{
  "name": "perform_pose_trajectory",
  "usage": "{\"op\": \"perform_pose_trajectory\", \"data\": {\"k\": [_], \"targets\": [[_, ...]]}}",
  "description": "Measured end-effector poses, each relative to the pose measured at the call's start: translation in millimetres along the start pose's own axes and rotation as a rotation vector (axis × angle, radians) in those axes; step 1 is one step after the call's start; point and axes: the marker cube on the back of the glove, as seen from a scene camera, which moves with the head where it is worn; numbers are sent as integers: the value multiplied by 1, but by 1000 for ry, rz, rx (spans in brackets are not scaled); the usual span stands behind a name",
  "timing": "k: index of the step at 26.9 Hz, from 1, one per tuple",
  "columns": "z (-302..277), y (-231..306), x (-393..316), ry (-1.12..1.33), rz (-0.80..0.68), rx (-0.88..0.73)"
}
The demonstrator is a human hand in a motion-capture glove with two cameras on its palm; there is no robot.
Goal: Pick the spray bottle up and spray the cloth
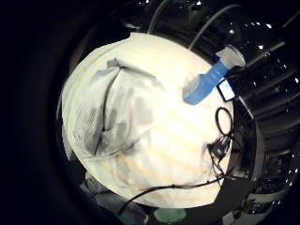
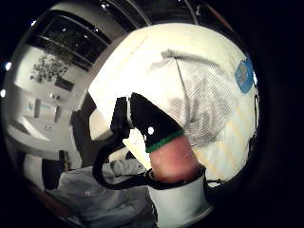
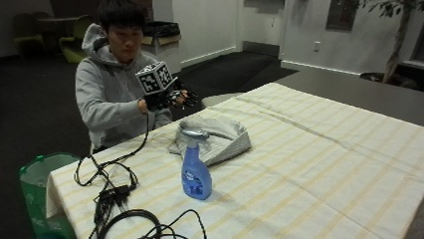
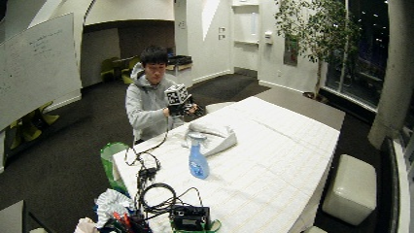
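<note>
Here the gloved right hand [image 3: 165, 97] is up in the air in the upper left of the outside view, in front of the person's chest. Its grip has nothing in it. The fingers [image 3: 187, 97] look a bit bent and spread, and they touch none of the things. In the thumb side palm view a black glove tip with a green band [image 2: 153, 122] sticks out over the cloth.

The grey cloth [image 3: 215, 137] lies bunched up on the surface [image 3: 331, 164], just below the hand, near the middle of the outside view. It has darker patches in the little finger side palm view [image 1: 112, 112].

The blue spray bottle [image 3: 195, 172] stands upright on the striped surface, in the lower middle of the frame, near the cloth. Its grey top is close to the cloth's edge; whether they touch is hard to tell.

Black cables [image 3: 112, 194] lie in the lower left. A green bin [image 3: 40, 184] sits at the left edge.
</note>
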Motion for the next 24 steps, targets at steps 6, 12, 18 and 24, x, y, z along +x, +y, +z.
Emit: {"op": "perform_pose_trajectory", "data": {"k": [6, 12, 18, 24], "targets": [[-5, 12, 38, -48, 46, 175], [-4, 13, 74, -81, 118, 292], [0, 6, 103, -167, 187, 315], [9, -7, 128, -285, 295, 292]]}}
